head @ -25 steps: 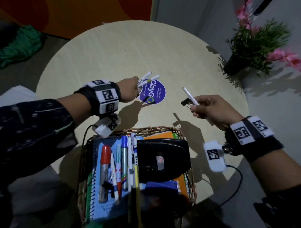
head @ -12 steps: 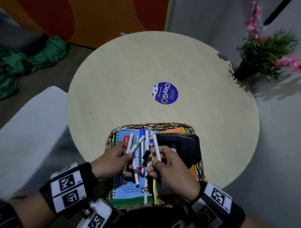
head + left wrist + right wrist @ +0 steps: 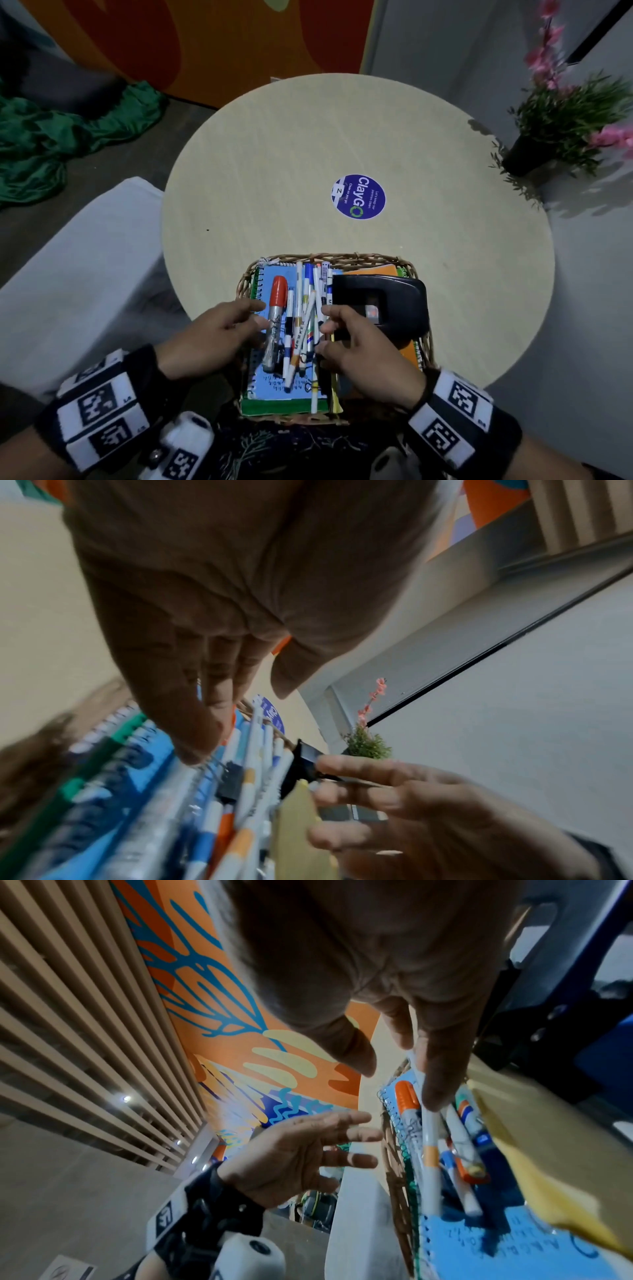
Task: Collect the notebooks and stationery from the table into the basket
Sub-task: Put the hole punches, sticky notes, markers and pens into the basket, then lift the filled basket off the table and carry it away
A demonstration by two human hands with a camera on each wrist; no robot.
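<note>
looks like office pantry / breakout corner tbh. round pale table (image 3: 308, 154) with purple "ClayGo – clean as you go" sticker (image 3: 358, 197) near its middle. behind table: orange mural wall (image 3: 222, 41), blue leaf shapes on it in right wrist view. wooden slat paneling (image 3: 85, 1001) beside mural. potted plant with pink flowers (image 3: 565, 120) right of table. grey floor.

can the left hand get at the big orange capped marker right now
Probably yes: the left hand is open, its fingers beside the marker, which lies on top of the blue notebook with nothing covering it.
</note>
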